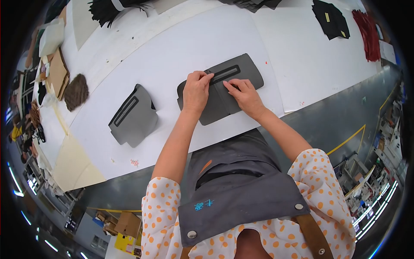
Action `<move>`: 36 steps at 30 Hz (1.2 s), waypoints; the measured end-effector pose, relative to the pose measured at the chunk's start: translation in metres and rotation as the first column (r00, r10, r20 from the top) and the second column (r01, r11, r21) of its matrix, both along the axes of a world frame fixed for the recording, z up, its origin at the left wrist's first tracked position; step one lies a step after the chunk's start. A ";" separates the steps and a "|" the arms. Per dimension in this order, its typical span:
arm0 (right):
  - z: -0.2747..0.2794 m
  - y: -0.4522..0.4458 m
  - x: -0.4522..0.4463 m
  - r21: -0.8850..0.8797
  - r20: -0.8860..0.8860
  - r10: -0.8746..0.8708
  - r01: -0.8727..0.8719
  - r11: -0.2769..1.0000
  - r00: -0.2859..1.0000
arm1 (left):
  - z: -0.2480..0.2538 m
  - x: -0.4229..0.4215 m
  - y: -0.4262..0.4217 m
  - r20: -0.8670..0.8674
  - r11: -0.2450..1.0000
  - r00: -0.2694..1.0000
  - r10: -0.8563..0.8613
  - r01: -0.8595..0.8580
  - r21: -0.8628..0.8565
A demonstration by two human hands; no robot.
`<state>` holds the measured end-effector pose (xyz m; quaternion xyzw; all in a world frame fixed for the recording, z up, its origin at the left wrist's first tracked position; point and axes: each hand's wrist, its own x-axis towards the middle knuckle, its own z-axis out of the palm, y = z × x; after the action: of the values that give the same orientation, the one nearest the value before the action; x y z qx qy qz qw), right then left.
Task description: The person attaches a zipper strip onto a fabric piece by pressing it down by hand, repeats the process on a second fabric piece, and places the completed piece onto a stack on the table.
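Observation:
In front of me lies a grey leather-like panel (248, 73) with rounded corners and a seam across its middle. Near its far edge is a long black frame (227, 73) around a narrow slot, perhaps a zipper opening. My left hand (197, 91) rests on the panel's left part, thumb and fingers pinched together at the frame's left end. Just below the frame, my right hand (246, 97) has thumb and index finger pressed together. What either pinch holds is too small to make out. A second grey panel (140, 118) with a similar black slot frame lies curled to the left.
Dark strips (103, 13) lie bundled at the far left of the white table (172, 52). Stacked black pieces (330, 19) and a red bundle (366, 36) sit at the far right. A brown furry piece (76, 92) lies left. The table's near edge runs by my apron (241, 203).

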<state>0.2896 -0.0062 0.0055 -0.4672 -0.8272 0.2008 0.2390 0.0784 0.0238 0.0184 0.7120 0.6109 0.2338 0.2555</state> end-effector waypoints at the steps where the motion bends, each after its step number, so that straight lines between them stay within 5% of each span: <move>1: -0.003 -0.001 0.001 0.030 0.012 0.007 -0.007 1.000 1.000 | -0.001 -0.001 -0.002 -0.014 1.000 1.000 -0.021 0.021 0.005; 8: 0.003 -0.002 0.000 0.004 -0.031 -0.013 0.013 1.000 0.999 | 0.008 0.007 0.002 -0.061 0.994 0.998 -0.008 0.015 0.111; 11: 0.004 -0.002 0.001 0.039 -0.022 0.004 -0.003 0.999 1.000 | 0.014 0.019 0.010 0.119 0.990 0.987 0.106 -0.094 -0.101; 14: -0.001 0.001 0.002 0.067 0.010 0.031 -0.032 0.997 0.999 | 0.003 0.022 0.017 0.110 0.977 0.988 0.106 -0.083 -0.197; 36: -0.015 -0.001 0.002 0.137 0.034 -0.013 0.008 0.990 0.999 | -0.001 0.025 0.026 0.059 0.949 0.985 0.159 -0.136 -0.286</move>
<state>0.2919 -0.0070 -0.0096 -0.4573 -0.8406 0.1342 0.2573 0.1035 0.0500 0.0170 0.6108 0.6784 0.1922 0.3603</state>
